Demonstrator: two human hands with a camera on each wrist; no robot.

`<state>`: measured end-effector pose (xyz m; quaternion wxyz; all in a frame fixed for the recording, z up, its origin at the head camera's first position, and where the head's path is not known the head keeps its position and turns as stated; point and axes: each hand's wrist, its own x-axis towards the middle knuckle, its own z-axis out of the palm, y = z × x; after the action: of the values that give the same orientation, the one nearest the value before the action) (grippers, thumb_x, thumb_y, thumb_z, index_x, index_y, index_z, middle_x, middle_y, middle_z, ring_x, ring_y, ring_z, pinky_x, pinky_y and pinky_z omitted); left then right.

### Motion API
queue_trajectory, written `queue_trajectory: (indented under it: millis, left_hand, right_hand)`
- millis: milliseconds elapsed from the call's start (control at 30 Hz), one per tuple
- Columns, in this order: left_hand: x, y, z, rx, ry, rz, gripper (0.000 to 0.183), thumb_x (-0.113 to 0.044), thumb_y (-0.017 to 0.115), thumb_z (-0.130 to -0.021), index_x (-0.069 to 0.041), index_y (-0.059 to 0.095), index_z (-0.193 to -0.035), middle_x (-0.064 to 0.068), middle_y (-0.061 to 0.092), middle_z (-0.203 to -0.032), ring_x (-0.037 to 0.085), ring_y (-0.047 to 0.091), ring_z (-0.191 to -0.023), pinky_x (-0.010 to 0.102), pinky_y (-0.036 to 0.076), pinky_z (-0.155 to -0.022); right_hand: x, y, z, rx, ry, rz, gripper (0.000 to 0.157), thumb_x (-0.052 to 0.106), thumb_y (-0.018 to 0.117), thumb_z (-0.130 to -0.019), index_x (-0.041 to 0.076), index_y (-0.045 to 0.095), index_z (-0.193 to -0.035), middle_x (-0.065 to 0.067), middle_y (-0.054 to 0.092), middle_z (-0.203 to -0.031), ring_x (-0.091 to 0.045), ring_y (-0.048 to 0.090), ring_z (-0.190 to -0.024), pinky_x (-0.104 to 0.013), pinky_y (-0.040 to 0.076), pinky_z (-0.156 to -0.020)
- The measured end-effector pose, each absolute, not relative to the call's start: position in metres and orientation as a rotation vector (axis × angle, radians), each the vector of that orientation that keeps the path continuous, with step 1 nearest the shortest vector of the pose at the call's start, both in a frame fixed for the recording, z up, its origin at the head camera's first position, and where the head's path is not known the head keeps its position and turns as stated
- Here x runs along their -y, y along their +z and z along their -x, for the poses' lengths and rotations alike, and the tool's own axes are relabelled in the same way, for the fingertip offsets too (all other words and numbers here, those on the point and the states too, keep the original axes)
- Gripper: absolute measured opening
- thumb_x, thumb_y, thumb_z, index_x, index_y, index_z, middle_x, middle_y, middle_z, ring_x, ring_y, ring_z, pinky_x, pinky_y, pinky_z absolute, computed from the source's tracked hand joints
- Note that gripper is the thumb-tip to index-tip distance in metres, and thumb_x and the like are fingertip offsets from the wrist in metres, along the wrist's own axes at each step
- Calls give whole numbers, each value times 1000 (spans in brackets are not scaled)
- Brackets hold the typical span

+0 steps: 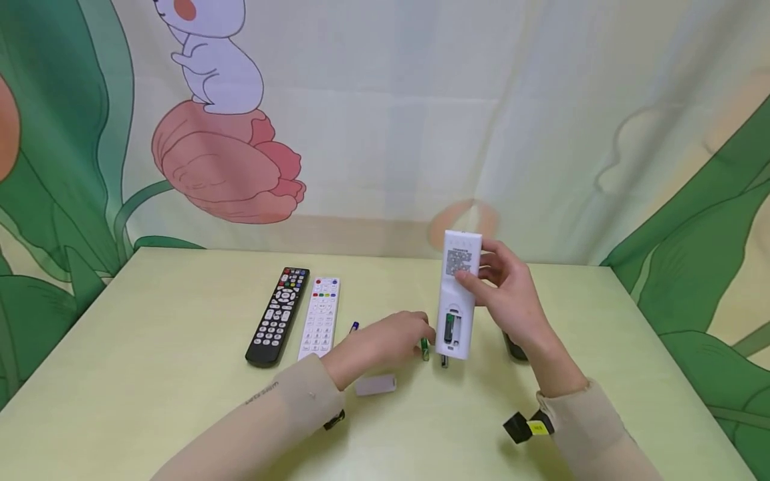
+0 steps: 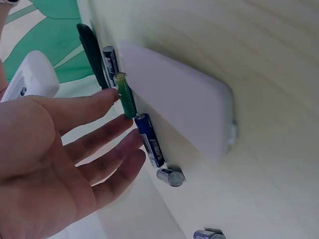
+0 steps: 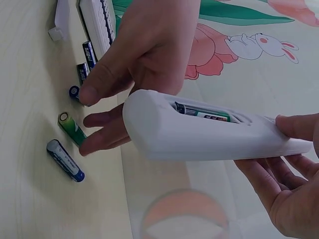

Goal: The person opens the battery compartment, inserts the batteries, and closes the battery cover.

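Behind the pale yellow table hangs a light curtain, printed with a white rabbit upon a pink flower at ten to eleven o'clock from where the hands work.

As for writing, I can make out little. On the back of the white remote is a grey label, with a line of print above it, too small for me to read. The seated battery carries bold print, which I cannot read with certainty. Left sleeve shows dark lettering, also illegible.

This white remote is smooth and long, lifted above the table with its back toward the person. Its battery bay, near the six o'clock end, is uncovered: the seated battery occupies the nine o'clock side, while the other side shows bare. The grip of the right hand holds it, thumb on the back, other fingers behind.

The left hand has its grip rather wide, fingertips at a green battery, at seven o'clock from the white remote; whether they touch it, I cannot tell. At six o'clock lies a silver-blue battery, between seven and eight a small white cover. At nine rest a white keypad remote and, farther, a black remote.
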<state>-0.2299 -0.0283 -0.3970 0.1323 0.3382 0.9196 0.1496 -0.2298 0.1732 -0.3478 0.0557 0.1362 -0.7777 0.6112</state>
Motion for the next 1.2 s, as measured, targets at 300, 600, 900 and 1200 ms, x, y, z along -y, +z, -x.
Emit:
queue_trajectory:
  millis: [300, 600, 900, 1200]
  left_hand:
    - [27, -405, 234, -2707, 461, -996, 22, 8, 70, -91, -9, 80, -102, 3, 71, -111, 19, 64, -107, 31, 50, -100]
    - [25, -407, 232, -2740, 345, -1068, 19, 6, 76, -85, -13, 74, -86, -3, 65, -93, 12, 55, -83, 25, 51, -78]
    - [25, -407, 233, -2706, 358, -1106, 16, 2, 80, -85, -12, 74, -82, -5, 65, -79, 9, 54, -70, 22, 49, -66]
    - [39, -393, 227, -2694, 631, -1045, 15, 2, 77, -87, -11, 72, -83, -6, 65, -77, 10, 57, -72, 24, 51, -68]
  right_hand:
    - [-174, -352, 227, 2363, 1850, -392, 50, 8, 73, -96, 4, 52, -141, -19, 62, -118, -29, 64, -98, -36, 62, -71]
    - [-176, -352, 228, 2366, 1834, -397, 50, 9, 73, -96, 5, 52, -142, -19, 62, -118, -30, 64, -99, -35, 62, -70]
    - [-176, -350, 229, 2356, 1841, -387, 50, 10, 73, -96, 4, 52, -141, -19, 62, -118, -28, 65, -99, -36, 62, -71]
    - [-180, -347, 232, 2312, 1848, -377, 51, 8, 73, -96, 4, 51, -142, -19, 62, -118, -24, 67, -99, -36, 62, -70]
